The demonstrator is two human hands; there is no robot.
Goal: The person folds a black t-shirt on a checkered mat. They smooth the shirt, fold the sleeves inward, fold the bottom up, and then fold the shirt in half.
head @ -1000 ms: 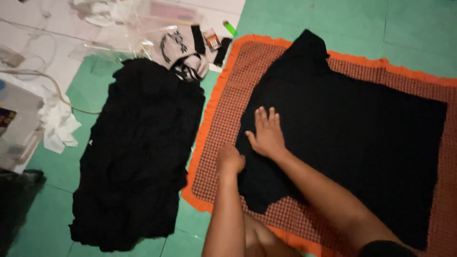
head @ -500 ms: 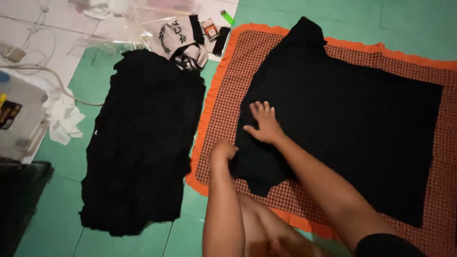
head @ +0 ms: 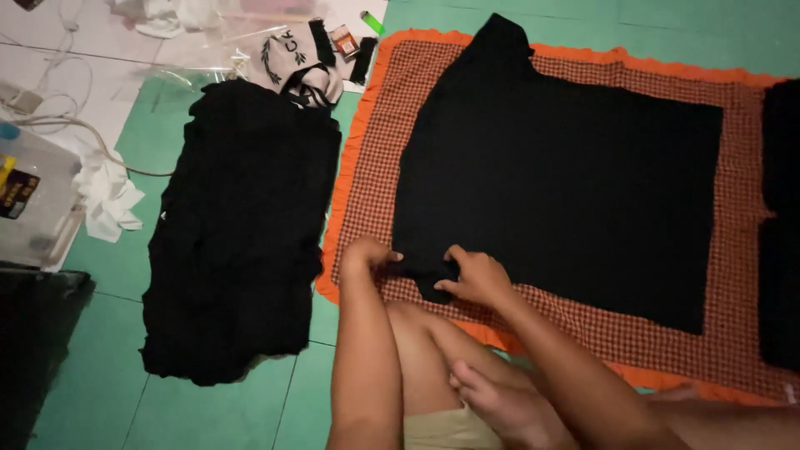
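A black garment (head: 567, 175) is spread flat on a checked mat with an orange frill (head: 375, 175), itself laid on a green tiled floor (head: 108, 400). The garment's near-left corner, close to the mat's near edge, is being gathered by both hands. The left hand (head: 367, 254) is curled onto the cloth at that corner, fingers bent over the edge; whether a pinch is closed there cannot be told. The right hand (head: 477, 275) is clenched on a small fold of the same corner, thumb and fingertips closed on the fabric.

Step judged: a fold of the garment is being started at the near-left corner. The next move likely calls for both grips to be kept on the hem and the corner lifted and carried over toward the garment's middle, edges kept aligned and the cloth kept free of wrinkles.

Off the mat's left edge, a second pile of black cloth (head: 237, 233) lies on the floor. At the mat's far-left corner, a white patterned item (head: 292, 62), small packets and a green lighter (head: 372, 22) are scattered.

Hidden or unclear: the garment's type is hard to make out in the dim light; only a sleeve-like projection at the far edge is seen. Another dark cloth (head: 783, 225) is cut off by the right border. A clear container (head: 29, 200) at the left is partly out of view. The person's bare legs cover the mat's near edge.
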